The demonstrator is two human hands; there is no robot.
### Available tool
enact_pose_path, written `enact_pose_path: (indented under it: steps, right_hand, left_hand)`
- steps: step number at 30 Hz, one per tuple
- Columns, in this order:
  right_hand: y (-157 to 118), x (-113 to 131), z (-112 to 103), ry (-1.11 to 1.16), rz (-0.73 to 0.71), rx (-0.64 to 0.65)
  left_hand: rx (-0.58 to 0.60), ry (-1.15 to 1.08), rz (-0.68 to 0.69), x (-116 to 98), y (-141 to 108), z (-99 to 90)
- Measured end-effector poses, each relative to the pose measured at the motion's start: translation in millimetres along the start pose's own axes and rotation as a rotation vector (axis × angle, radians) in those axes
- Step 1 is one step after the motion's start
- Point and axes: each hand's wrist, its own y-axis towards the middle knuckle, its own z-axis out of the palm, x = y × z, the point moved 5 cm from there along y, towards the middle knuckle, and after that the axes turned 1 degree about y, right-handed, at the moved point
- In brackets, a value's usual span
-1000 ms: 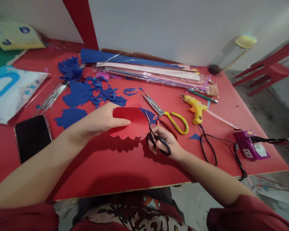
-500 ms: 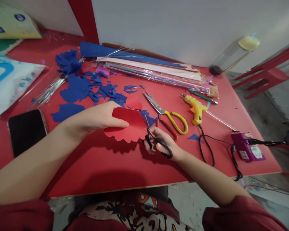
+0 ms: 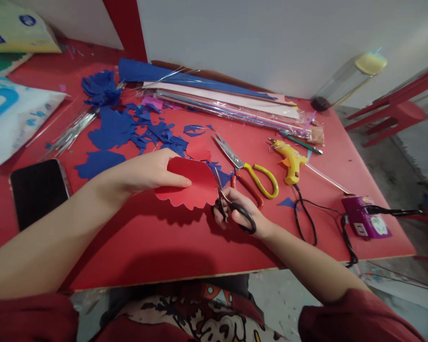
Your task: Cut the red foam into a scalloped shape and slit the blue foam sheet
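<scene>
A red sheet of paper [image 3: 199, 183] with a scalloped near edge is pinched in my left hand [image 3: 164, 173], thumb on top. My right hand [image 3: 240, 211] grips black-handled scissors [image 3: 243, 218], fingers through the loops. Their blades point up and away, right at the paper's right edge. Just beyond lie larger scissors [image 3: 238, 164] with one yellow and one red handle, blades parted. Blue paper scraps [image 3: 164, 133] are scattered behind my left hand, beside a bunched blue paper flower [image 3: 102, 89].
A yellow glue gun [image 3: 288, 161] with a black cord lies to the right, near a purple box [image 3: 365, 218]. Rolled sheets and plastic-wrapped sticks [image 3: 221, 102] line the back. A phone [image 3: 39, 192], wires [image 3: 74, 130] and a white pack [image 3: 17, 118] are at left.
Almost nothing differs. Both hands, the red paper and the scissors keep nearly the same positions, and the view has shifted very slightly.
</scene>
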Motion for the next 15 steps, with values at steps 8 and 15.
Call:
enact_pose_path:
  steps: [8, 15]
  right_hand:
    - [-1.3, -0.8, 1.2, 0.014, -0.038, -0.023]
    - [0.2, -1.4, 1.9, 0.035, -0.043, -0.045]
  left_hand:
    - [-0.007, -0.028, 0.038, -3.2, 1.5, 2.2]
    - [-0.021, -0.03, 0.032, -3.4, 2.3, 0.6]
